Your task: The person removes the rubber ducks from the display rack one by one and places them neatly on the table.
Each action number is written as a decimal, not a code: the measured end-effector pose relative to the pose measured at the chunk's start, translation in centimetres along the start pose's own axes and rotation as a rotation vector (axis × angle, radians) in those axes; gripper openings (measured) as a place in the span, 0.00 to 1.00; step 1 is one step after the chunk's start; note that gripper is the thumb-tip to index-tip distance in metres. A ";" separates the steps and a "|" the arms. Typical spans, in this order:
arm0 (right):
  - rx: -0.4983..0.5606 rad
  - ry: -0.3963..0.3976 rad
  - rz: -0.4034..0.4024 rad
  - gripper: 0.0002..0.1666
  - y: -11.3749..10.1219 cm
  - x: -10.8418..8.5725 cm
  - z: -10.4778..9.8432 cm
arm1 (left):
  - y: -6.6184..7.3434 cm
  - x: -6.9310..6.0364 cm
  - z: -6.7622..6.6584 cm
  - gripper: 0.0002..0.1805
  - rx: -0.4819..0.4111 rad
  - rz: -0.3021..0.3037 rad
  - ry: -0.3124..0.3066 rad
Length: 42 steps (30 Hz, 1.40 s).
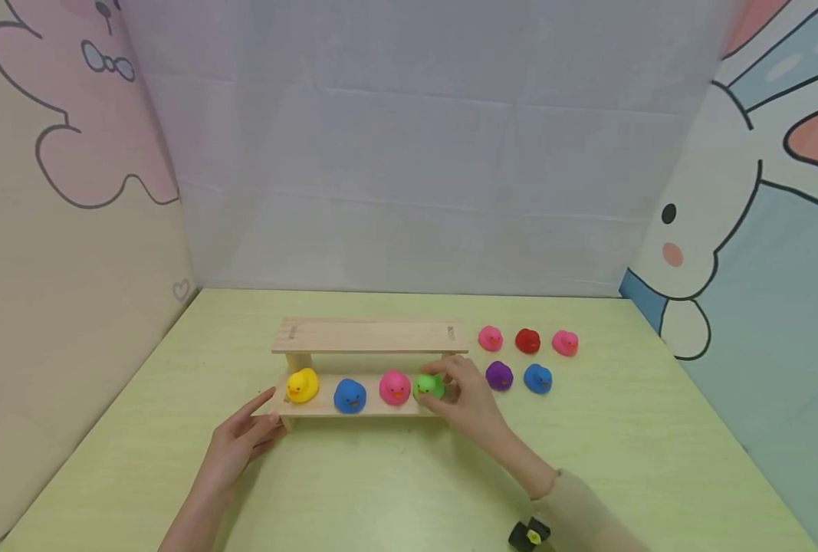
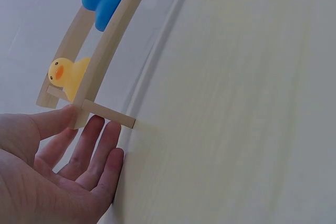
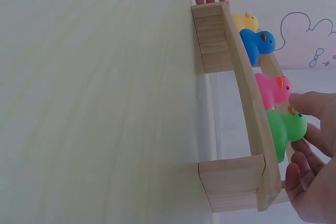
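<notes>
A small wooden two-step shelf stands on the table, with a row of rubber ducks along its lower step. From left to right they are a yellow duck, a blue duck, a pink duck and a green duck. My right hand pinches the green duck between thumb and fingers at the step's right end, close beside the pink one. At the left end, my left hand holds the corner of the lower step, its thumb and fingers on the wood near the leg.
Right of the shelf, loose ducks lie on the green table: two pink, one red, one purple and one blue. A small black object sits by the right sleeve. Walls enclose the table.
</notes>
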State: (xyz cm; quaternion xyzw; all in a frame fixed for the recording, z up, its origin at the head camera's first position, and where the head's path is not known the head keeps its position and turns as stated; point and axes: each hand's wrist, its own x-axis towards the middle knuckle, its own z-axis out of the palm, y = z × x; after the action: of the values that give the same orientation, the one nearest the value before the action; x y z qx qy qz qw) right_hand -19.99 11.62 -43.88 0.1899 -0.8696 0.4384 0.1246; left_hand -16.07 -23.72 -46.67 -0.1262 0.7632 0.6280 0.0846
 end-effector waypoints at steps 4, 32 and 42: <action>-0.008 0.025 0.008 0.18 -0.1 -0.1 0.4 | -0.1 0.1 0.0 0.32 -0.003 -0.004 -0.001; 0.011 -0.011 -0.010 0.20 0.3 -0.3 -0.1 | 0.3 -0.2 0.1 0.31 -0.015 -0.004 0.021; 0.020 -0.032 -0.016 0.21 0.3 -0.4 -0.7 | 0.4 -0.2 0.1 0.32 -0.020 -0.004 0.020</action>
State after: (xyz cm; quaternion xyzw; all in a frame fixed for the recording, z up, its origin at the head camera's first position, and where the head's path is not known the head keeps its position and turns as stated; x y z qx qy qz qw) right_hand -19.75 12.45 -43.84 0.2053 -0.8656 0.4428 0.1121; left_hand -15.95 -23.50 -46.26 -0.1349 0.7574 0.6342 0.0771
